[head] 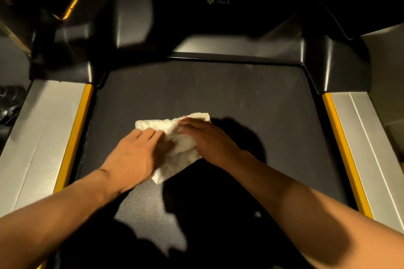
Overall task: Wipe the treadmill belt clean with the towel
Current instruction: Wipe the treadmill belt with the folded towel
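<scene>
While both lie flat with fingers straight, the left hand [135, 153] and right hand [207, 135] press a crumpled white towel [181, 146] onto the middle of the dark treadmill belt [229, 91]. Wiping looks under way rather than finished: pale dusty specks show on the belt beyond the towel, toward the black motor hood [218, 19], and the near end lies in deep shadow, its condition unclear. Yellow strips [76, 137] and silver side rails [41, 133] flank the belt in a dim room.
</scene>
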